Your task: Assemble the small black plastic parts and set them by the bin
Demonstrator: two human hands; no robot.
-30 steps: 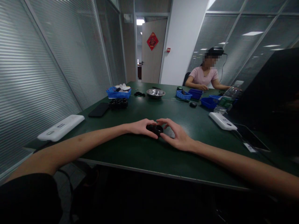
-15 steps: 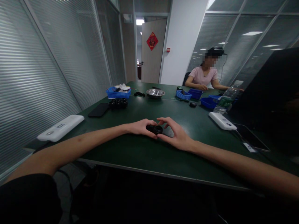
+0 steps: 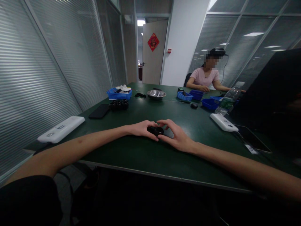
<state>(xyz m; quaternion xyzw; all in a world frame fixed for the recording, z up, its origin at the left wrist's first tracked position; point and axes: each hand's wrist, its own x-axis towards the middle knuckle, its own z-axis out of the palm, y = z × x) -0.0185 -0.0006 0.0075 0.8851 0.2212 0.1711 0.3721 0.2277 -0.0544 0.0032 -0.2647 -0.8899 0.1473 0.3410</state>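
Both my arms reach out over the dark green table. A small round black part rests on the table between my hands. My left hand grips its left side with curled fingers. My right hand pinches its right side, thumb and fingertips closed on it. The part's details are too dark to make out.
A white device and a black phone lie at the left, with a black tray and blue bin behind. A steel bowl, more blue bins, a water bottle, another white device and a seated person are farther off.
The black part has shifted very slightly between my fingers; both hands stay in the same place on it.
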